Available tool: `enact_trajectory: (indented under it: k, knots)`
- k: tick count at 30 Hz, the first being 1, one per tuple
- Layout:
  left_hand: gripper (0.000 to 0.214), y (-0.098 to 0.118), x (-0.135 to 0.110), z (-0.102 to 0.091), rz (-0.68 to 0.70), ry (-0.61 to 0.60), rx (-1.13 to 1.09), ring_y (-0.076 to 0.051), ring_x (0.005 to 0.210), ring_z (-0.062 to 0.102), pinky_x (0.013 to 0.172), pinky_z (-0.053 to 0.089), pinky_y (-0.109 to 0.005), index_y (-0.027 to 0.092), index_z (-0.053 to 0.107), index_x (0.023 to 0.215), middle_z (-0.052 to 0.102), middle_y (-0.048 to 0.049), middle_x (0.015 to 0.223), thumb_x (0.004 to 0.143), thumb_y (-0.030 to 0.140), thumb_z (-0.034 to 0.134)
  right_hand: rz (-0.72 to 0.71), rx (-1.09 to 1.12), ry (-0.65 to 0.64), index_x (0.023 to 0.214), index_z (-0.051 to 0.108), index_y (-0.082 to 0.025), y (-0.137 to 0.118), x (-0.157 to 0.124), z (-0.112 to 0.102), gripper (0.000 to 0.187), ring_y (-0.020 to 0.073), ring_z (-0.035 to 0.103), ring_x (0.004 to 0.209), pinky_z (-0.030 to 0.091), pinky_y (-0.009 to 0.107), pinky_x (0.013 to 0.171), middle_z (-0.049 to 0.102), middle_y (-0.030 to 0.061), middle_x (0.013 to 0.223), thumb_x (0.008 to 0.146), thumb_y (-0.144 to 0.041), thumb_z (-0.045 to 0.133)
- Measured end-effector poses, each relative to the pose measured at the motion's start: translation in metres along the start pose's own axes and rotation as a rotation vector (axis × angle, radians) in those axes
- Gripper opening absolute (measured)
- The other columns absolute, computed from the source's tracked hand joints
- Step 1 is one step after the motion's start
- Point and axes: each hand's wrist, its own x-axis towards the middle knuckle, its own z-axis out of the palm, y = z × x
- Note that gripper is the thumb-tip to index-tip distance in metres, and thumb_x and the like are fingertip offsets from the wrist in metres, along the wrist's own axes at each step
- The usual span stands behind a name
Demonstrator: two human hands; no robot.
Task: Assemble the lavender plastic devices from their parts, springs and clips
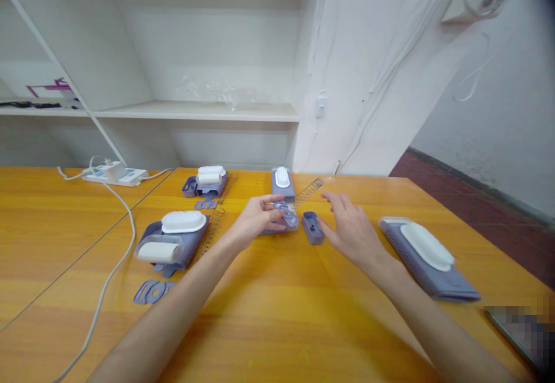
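Note:
My left hand (pixel 259 218) pinches a flat grey-purple plastic plate (pixel 287 213) with rounded cut-outs. Just beneath it, partly covered by the fingers, lies another grey-purple part (pixel 281 227). To the right, a small oval grey-purple cup (pixel 313 228) stands on the table. My right hand (pixel 349 221) is beside this cup, its fingers spread and holding nothing; whether the thumb touches the cup I cannot tell. A metal coil spring (pixel 309 192) lies slantwise behind the plate. Behind my left hand sits a grey-purple case with a white oval pad (pixel 282 177).
On the left are two grey-purple sets with white pads (pixel 184 222) (pixel 211 170), springs (pixel 211 235) and flat plates (pixel 154 292). A similar case (pixel 429 256) lies at the right, near a pixelated dark-edged object (pixel 520 337). A white cable (pixel 121 273) runs from a power strip (pixel 115 173).

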Motion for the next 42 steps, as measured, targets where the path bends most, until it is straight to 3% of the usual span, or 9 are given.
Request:
enact_trajectory:
  k: [4,7,10,15,18,27,33,38,42]
  knots:
    - [0.053,0.006,-0.004,0.008,0.014,0.113,0.186,-0.018,0.068,0.065,0.057,0.056,-0.030,0.007,0.055,0.118,0.067,-0.0082,0.078,0.067,0.012,0.070,-0.152,-0.137,0.297,0.130,0.045,-0.022,-0.007,0.004,-0.009,0.042,0.0210,0.053,0.080,0.036,0.032,0.071,0.060,0.0082,0.088,0.089,-0.020,0.045]
    - [0.055,0.005,-0.010,0.013,0.086,0.038,0.258,-0.020,0.071,0.064,0.051,0.054,-0.026,0.011,0.055,0.118,0.067,-0.0080,0.080,0.067,0.022,0.073,-0.165,-0.226,0.184,0.130,0.048,-0.023,-0.010,0.010,-0.004,0.042,0.0215,0.053,0.075,0.034,0.031,0.065,0.061,0.0092,0.079,0.089,-0.016,0.043]
    - [0.063,0.004,-0.015,0.017,0.203,-0.004,0.299,-0.017,0.067,0.062,0.045,0.048,-0.021,0.018,0.046,0.128,0.065,-0.0049,0.078,0.073,0.038,0.068,0.037,-0.113,0.127,0.121,0.058,-0.019,-0.004,0.020,0.009,0.035,0.0212,0.057,0.075,0.033,0.028,0.061,0.065,0.0112,0.082,0.090,-0.022,0.041]
    - [0.043,-0.005,-0.015,0.023,0.384,0.162,0.527,-0.012,0.055,0.054,0.048,0.039,-0.020,0.021,0.052,0.117,0.061,-0.0006,0.069,0.084,0.048,0.051,0.447,0.578,0.102,0.095,0.069,-0.017,0.014,0.030,0.034,0.036,0.0143,0.049,0.049,0.032,0.025,0.049,0.057,0.0009,0.054,0.083,-0.047,0.052]
    - [0.033,-0.019,-0.016,0.031,0.443,0.101,0.779,-0.015,0.059,0.056,0.056,0.040,-0.024,0.021,0.058,0.107,0.061,-0.0015,0.067,0.086,0.044,0.049,0.567,1.036,0.044,0.082,0.067,-0.015,0.016,0.029,0.043,0.045,0.0099,0.038,0.040,0.027,0.023,0.041,0.048,-0.0034,0.047,0.074,-0.059,0.059]
    - [0.052,-0.046,-0.030,0.056,0.427,-0.156,1.362,-0.029,0.088,0.062,0.075,0.045,-0.037,0.023,0.036,0.135,0.062,-0.0144,0.101,0.088,0.044,0.041,0.604,1.187,0.094,0.073,0.063,-0.016,0.011,0.027,0.039,0.044,0.0086,0.039,0.039,0.029,0.023,0.038,0.054,-0.0021,0.051,0.067,-0.059,0.066]
    - [0.045,-0.042,-0.025,0.056,0.428,-0.108,1.335,-0.032,0.093,0.061,0.076,0.046,-0.039,0.020,0.041,0.124,0.060,-0.0154,0.106,0.088,0.047,0.041,0.624,1.425,-0.019,0.076,0.056,-0.017,0.008,0.025,0.038,0.040,0.0057,0.046,0.041,0.039,0.020,0.039,0.066,0.0033,0.075,0.071,-0.056,0.066]
    - [0.052,-0.049,-0.019,0.057,0.402,-0.056,1.315,-0.032,0.092,0.062,0.075,0.046,-0.040,0.018,0.032,0.130,0.060,-0.0171,0.106,0.087,0.045,0.042,0.684,1.416,0.065,0.089,0.052,-0.020,0.014,0.029,0.033,0.043,0.0076,0.051,0.038,0.039,0.018,0.035,0.066,0.0012,0.073,0.074,-0.060,0.060]
    - [0.041,-0.057,-0.017,0.059,0.419,-0.086,1.411,-0.031,0.088,0.062,0.071,0.047,-0.039,0.019,0.047,0.113,0.058,-0.0150,0.104,0.085,0.049,0.044,0.689,1.449,0.103,0.100,0.053,-0.020,0.021,0.030,0.031,0.044,0.0082,0.054,0.041,0.044,0.020,0.040,0.064,-0.0001,0.072,0.074,-0.054,0.064]
